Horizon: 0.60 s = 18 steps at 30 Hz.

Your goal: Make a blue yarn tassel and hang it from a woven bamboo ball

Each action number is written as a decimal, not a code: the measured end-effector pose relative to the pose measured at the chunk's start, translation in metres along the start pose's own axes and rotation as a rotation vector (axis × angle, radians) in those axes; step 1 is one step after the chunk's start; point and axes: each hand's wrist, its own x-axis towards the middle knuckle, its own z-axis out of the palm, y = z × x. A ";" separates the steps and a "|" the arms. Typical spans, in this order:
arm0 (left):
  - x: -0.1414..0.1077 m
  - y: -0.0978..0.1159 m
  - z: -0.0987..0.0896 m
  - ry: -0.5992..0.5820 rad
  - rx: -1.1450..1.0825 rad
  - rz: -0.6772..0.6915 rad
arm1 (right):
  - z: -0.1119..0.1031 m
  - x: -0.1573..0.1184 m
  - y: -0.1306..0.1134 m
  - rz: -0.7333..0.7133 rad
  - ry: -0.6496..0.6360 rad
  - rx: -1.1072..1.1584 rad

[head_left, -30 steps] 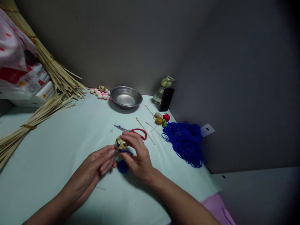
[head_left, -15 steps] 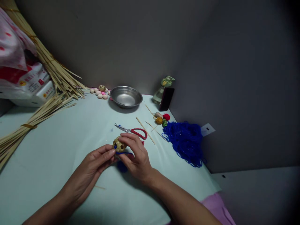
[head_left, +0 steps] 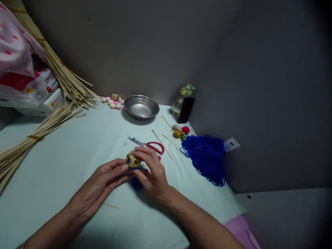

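A small woven ball (head_left: 132, 160) of pale strips, with dark gaps and a bit of blue showing in one of them, is held above the table between both hands. My left hand (head_left: 111, 174) grips its left and lower side with thumb and fingers. Over its top and right side curl the fingers of my right hand (head_left: 153, 173), the thumb underneath. Blue cord (head_left: 140, 169) runs from under the ball to the right hand's thumb. Below lies a dark blue clump (head_left: 136, 184), partly hidden by the hands. Just beyond the ball rest red-handled scissors (head_left: 141, 143).
A metal bowl (head_left: 141, 107) stands at the back, beside several pale egg-shaped pieces (head_left: 112, 103). Bundles of flat strips (head_left: 38, 133) lie left. To the right are small yarn balls (head_left: 177, 134), a heap of blue cord (head_left: 206, 155), a phone (head_left: 186, 110) and a green-topped bottle (head_left: 176, 105).
The whole view has shifted slightly, so things sit a little further right. Both hands keep their hold on the woven ball, which looks slightly turned.
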 end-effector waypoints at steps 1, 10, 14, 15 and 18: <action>0.001 0.001 0.000 -0.010 0.001 0.003 | 0.000 0.000 0.000 -0.003 0.002 -0.001; 0.000 0.000 0.000 -0.060 0.028 0.035 | -0.003 0.001 -0.003 0.001 -0.004 -0.032; -0.004 0.000 0.005 -0.049 0.057 0.069 | -0.004 0.000 -0.001 -0.005 0.005 -0.059; -0.005 -0.001 0.006 -0.033 0.061 0.075 | -0.004 0.000 -0.001 -0.007 -0.001 -0.068; -0.006 -0.003 0.010 0.017 0.076 0.092 | -0.005 0.000 -0.001 -0.023 -0.024 -0.093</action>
